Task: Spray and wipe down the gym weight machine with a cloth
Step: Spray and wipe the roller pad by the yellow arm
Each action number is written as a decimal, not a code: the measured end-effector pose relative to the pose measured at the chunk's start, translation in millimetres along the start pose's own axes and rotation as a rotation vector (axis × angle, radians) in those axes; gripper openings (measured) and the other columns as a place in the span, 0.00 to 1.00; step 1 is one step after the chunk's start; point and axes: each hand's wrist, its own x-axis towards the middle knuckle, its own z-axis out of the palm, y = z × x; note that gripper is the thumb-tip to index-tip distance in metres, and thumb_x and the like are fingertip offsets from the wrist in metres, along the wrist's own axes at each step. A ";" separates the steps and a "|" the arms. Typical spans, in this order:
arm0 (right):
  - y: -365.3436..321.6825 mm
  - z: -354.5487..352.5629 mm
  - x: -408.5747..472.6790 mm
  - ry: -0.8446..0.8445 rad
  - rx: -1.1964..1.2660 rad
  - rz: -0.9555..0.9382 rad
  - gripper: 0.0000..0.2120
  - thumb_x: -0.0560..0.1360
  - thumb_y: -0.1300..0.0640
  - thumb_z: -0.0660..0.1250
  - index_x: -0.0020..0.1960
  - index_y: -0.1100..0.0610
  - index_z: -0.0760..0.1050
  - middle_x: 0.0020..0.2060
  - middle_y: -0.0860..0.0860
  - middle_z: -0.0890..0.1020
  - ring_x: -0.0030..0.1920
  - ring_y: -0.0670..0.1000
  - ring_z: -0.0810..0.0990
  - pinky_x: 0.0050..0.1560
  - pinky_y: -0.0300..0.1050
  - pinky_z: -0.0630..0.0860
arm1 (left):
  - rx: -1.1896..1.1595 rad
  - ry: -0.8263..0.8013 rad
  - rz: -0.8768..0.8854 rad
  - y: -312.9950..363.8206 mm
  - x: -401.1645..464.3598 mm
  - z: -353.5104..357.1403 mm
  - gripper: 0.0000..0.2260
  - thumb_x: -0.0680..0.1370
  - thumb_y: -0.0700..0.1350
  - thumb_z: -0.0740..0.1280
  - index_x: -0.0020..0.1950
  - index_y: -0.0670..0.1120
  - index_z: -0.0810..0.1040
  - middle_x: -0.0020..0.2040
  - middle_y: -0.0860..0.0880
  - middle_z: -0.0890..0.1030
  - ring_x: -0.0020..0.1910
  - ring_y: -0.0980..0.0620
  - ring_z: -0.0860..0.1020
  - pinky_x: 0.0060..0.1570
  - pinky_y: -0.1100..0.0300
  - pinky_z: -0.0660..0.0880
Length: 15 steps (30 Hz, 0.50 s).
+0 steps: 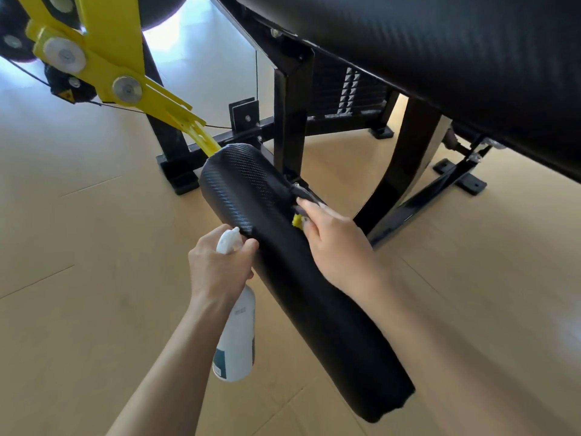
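the left hand (217,265) grips a white spray bottle (236,335) beside the black roller pad (283,265). the right hand (336,247) rests across the pad, fingers pinching a yellow cloth (297,220).

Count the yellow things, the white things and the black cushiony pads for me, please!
Yellow: 2, the lever arm and the cloth under the right hand.
White: 1, the spray bottle gripped by the left hand.
Black pads: 2, the roller pad and the bench pad.
Total: 5
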 end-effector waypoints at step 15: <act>24.9 -10.0 -146.9 0.112 -0.347 -0.138 0.23 0.75 0.60 0.72 0.70 0.50 0.76 0.72 0.55 0.73 0.73 0.55 0.71 0.69 0.53 0.72 | 0.076 0.001 -0.027 2.5 -11.5 3.9 0.05 0.76 0.41 0.70 0.41 0.42 0.78 0.32 0.45 0.77 0.20 0.59 0.75 0.32 0.60 0.69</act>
